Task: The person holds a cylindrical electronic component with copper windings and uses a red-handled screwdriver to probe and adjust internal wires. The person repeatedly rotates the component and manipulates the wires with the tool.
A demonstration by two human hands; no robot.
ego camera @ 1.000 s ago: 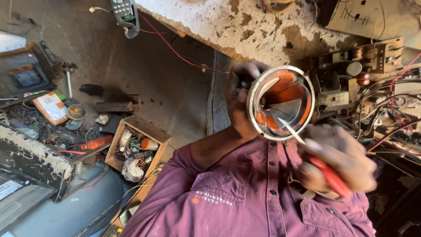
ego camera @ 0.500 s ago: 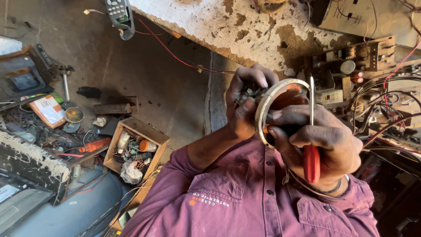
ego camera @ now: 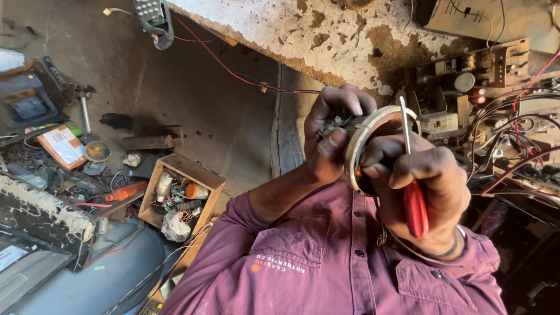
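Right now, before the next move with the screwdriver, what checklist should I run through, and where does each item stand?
1. Left hand grips the round part: ok.
2. Right hand is closed round the red handle of the screwdriver: ok.
3. Screwdriver tip is seated in the round part: not ok; the shaft points up past the rim and the tip is free.
4. The spot inside the round part to work on is in view: cannot tell; fingers cover it.
5. Loose wires by the right hand are apart from it: ok.
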